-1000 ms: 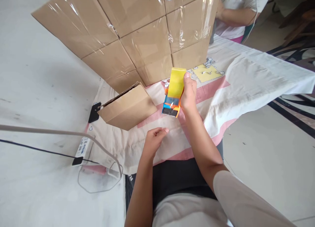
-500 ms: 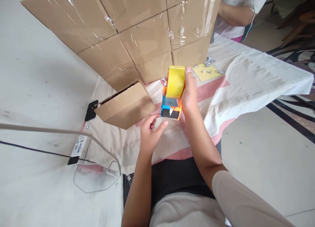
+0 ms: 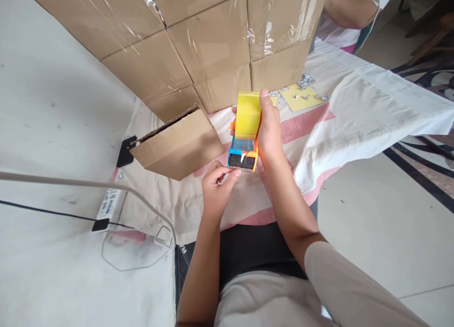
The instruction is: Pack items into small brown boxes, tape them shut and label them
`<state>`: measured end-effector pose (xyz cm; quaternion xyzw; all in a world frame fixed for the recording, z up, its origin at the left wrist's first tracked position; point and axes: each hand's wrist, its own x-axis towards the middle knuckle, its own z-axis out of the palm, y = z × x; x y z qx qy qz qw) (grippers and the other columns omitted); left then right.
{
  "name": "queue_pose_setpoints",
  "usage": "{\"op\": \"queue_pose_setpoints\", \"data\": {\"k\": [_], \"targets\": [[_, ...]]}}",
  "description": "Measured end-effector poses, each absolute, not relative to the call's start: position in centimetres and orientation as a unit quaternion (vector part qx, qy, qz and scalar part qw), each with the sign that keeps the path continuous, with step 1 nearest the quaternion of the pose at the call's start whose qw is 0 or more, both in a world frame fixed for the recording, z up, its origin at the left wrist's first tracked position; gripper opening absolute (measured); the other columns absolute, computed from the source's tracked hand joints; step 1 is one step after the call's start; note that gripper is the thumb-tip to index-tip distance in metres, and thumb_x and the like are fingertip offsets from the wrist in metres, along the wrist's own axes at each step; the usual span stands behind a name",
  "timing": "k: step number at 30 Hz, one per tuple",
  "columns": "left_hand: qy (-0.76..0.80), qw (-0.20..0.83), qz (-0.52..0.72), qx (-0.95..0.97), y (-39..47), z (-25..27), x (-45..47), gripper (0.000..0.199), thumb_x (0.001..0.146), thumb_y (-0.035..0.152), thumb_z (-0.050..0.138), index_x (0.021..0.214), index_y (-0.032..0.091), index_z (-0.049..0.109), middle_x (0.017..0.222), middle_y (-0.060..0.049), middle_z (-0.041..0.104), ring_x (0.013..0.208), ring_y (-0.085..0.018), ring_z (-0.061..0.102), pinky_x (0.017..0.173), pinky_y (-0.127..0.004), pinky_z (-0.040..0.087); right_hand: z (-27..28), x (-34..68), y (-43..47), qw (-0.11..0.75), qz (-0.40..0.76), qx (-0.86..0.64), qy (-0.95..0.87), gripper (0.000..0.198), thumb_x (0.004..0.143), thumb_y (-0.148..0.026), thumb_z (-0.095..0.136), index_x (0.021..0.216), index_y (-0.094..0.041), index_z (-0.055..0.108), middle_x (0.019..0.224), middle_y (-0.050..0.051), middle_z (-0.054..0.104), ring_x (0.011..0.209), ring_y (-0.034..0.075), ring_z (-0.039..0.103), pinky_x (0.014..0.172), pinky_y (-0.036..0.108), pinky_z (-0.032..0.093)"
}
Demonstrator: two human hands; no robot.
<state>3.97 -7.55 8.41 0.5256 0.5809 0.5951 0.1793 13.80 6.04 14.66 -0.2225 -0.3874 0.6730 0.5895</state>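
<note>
A tape dispenser (image 3: pixel 241 161) with a blue and orange frame and a dark roller is gripped by my right hand (image 3: pixel 271 131). Its yellow-looking roll of packing tape (image 3: pixel 248 114) faces up, beside my right thumb. At the dispenser's near edge, my left hand (image 3: pixel 215 190) pinches with thumb and forefinger, where the clear tape end seems to be; the tape itself barely shows. To the left of the dispenser, a small cardboard box (image 3: pixel 182 147) lies tilted on the cloth-covered table (image 3: pixel 191 209).
Taped cardboard boxes (image 3: pixel 213 48) form a tall stack behind my hands. A grey cable (image 3: pixel 106 183) crosses on the left, near a white power strip (image 3: pixel 110 205). Another person's arm (image 3: pixel 349 9) shows at the upper right, beyond the tablecloth (image 3: pixel 376 90).
My left thumb and forefinger have closed together at the dispenser's near edge. The dispenser has shifted slightly left in view, and the whole view has moved a little.
</note>
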Motion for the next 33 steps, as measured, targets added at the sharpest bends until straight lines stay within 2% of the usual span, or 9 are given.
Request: {"op": "queue_pose_setpoints", "data": {"k": [5, 9, 14, 20, 25, 29, 33], "targets": [[0.577, 0.182, 0.590, 0.534, -7.9, 8.4, 3.9, 0.017, 0.089, 0.032, 0.077, 0.076, 0.023, 0.073, 0.069, 0.004, 0.044, 0.065, -0.012, 0.043, 0.061, -0.028, 0.034, 14.5, 13.6, 6.1, 0.569, 0.696, -0.205, -0.387, 0.052, 0.089, -0.068, 0.068, 0.066, -0.025, 0.048, 0.072, 0.003, 0.064, 0.089, 0.024, 0.076, 0.074, 0.037, 0.067], [0.573, 0.177, 0.591, 0.539, -8.2, 8.5, 3.9, 0.021, 0.091, 0.030, 0.075, 0.073, 0.023, 0.068, 0.068, 0.004, 0.042, 0.065, -0.012, 0.042, 0.063, -0.028, 0.033, 14.8, 13.5, 5.9, 0.554, 0.708, -0.228, -0.374, 0.050, 0.087, -0.071, 0.068, 0.073, -0.025, 0.053, 0.071, 0.002, 0.064, 0.087, 0.024, 0.076, 0.075, 0.038, 0.068], [0.585, 0.167, 0.579, 0.542, -8.4, 9.0, 4.2, 0.027, 0.091, 0.032, 0.072, 0.069, 0.022, 0.060, 0.070, 0.003, 0.045, 0.067, -0.013, 0.043, 0.065, -0.029, 0.035, 14.9, 13.2, 5.8, 0.514, 0.728, -0.280, -0.357, 0.054, 0.089, -0.078, 0.059, 0.086, -0.024, 0.064, 0.071, 0.003, 0.065, 0.075, 0.024, 0.075, 0.065, 0.038, 0.065], [0.592, 0.141, 0.583, 0.538, -8.7, 9.1, 4.5, 0.037, 0.091, 0.036, 0.072, 0.065, 0.021, 0.050, 0.068, 0.003, 0.043, 0.065, -0.013, 0.040, 0.063, -0.029, 0.033, 14.7, 13.0, 5.7, 0.466, 0.764, -0.280, -0.347, 0.066, 0.092, -0.082, 0.050, 0.092, -0.019, 0.068, 0.064, 0.003, 0.065, 0.052, 0.018, 0.064, 0.052, 0.034, 0.058], [0.600, 0.166, 0.572, 0.534, -9.0, 9.0, 4.1, 0.039, 0.093, 0.038, 0.071, 0.066, 0.021, 0.049, 0.067, 0.003, 0.040, 0.064, -0.013, 0.038, 0.062, -0.029, 0.031, 13.9, 12.3, 5.4, 0.480, 0.762, -0.292, -0.321, 0.063, 0.091, -0.080, 0.055, 0.098, -0.020, 0.068, 0.068, 0.003, 0.067, 0.056, 0.019, 0.066, 0.054, 0.036, 0.060], [0.596, 0.152, 0.573, 0.542, -9.0, 9.2, 4.1, 0.037, 0.094, 0.035, 0.071, 0.067, 0.021, 0.049, 0.068, 0.003, 0.043, 0.065, -0.012, 0.041, 0.063, -0.028, 0.032, 13.1, 11.9, 5.7, 0.492, 0.771, -0.270, -0.302, 0.061, 0.093, -0.077, 0.058, 0.108, -0.019, 0.068, 0.076, 0.003, 0.069, 0.061, 0.018, 0.070, 0.056, 0.034, 0.059], [0.600, 0.134, 0.575, 0.540, -8.8, 9.1, 4.0, 0.039, 0.094, 0.037, 0.071, 0.066, 0.021, 0.048, 0.067, 0.003, 0.043, 0.064, -0.012, 0.041, 0.063, -0.028, 0.034, 12.7, 11.7, 6.1, 0.479, 0.783, -0.274, -0.287, 0.059, 0.091, -0.077, 0.062, 0.106, -0.020, 0.068, 0.079, 0.004, 0.072, 0.058, 0.018, 0.068, 0.052, 0.032, 0.058]]}}
